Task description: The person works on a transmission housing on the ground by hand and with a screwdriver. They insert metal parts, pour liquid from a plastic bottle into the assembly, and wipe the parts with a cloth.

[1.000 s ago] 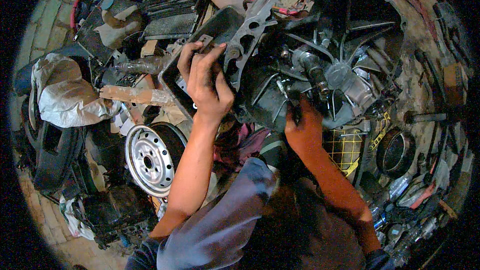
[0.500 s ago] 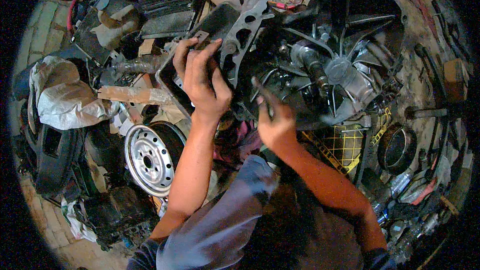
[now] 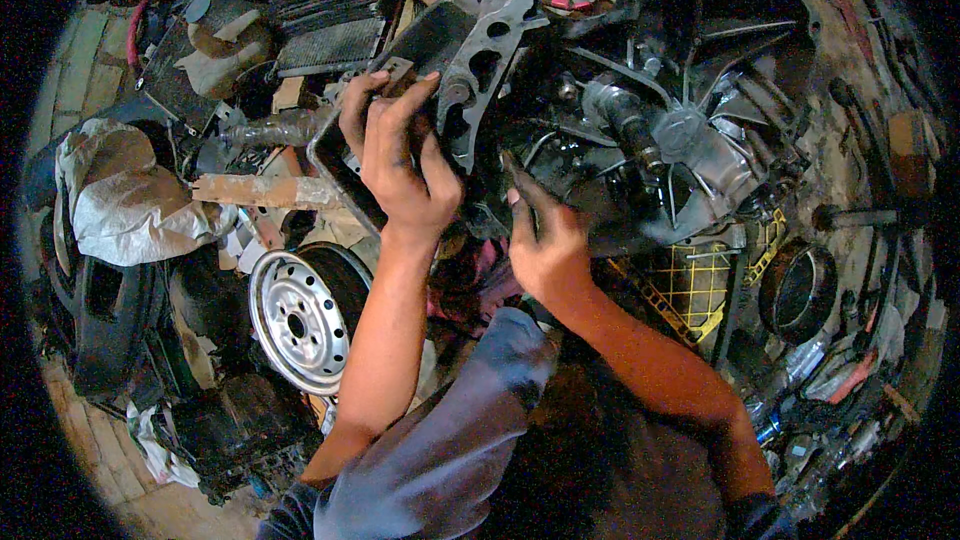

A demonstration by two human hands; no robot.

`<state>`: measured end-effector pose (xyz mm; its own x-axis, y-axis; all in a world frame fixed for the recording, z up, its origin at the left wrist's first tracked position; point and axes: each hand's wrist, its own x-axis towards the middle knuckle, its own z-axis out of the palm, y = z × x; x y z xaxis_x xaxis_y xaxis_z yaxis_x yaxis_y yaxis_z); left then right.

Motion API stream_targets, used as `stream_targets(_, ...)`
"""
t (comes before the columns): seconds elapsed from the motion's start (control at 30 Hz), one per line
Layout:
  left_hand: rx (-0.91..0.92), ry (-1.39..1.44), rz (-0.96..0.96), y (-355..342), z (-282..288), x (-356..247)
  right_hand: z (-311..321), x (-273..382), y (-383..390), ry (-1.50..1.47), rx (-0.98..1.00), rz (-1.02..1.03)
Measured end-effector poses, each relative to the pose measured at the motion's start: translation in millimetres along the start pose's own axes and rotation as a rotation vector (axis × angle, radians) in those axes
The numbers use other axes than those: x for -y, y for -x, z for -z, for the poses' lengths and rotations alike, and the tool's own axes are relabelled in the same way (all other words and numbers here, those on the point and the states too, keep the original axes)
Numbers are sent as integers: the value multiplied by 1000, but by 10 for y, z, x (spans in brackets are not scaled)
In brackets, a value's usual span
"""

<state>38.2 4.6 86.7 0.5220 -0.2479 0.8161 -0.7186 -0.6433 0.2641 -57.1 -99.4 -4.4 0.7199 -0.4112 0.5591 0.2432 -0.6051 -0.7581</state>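
Left of centre, my left hand (image 3: pixel 408 165) points upward with bent fingers on a black tray-shaped part (image 3: pixel 440 32) with a raised rim. A small pale metal tab (image 3: pixel 398 72) shows between its fingertips. Beside them rises a curved grey metal bracket (image 3: pixel 505 18) with several holes. My right hand (image 3: pixel 550 245) is at the lower left edge of a large black fan housing. Its forefinger is stretched out, dark with grime, and the thumb stands apart from it; its other fingers are hidden. Inside the housing sits a fan (image 3: pixel 683 135) with metallic-looking blades, and a dark cylindrical fitting (image 3: pixel 628 125).
A silver wheel rim (image 3: pixel 297 322) stands left of my left forearm. Farther left lie a pale plastic bag (image 3: pixel 125 210) and a strip of wood (image 3: pixel 262 191). A yellow grille (image 3: pixel 692 285) and a dark ring (image 3: pixel 797 292) are on the right, among scattered metal parts.
My right hand has shifted slightly left, its forefinger less blurred. My left hand keeps nearly the same place on the black part. The view has moved a little.
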Motion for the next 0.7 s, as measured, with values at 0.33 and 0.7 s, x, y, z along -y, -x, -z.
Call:
stream_targets(0.33, 10, 7, -8, -9, -5, -9, -54, -186, 187, 249, 132, -35)
stream_targets(0.7, 33, 38, 20, -6, 36, 8, 343, -85, -296, 129, 284, -228)
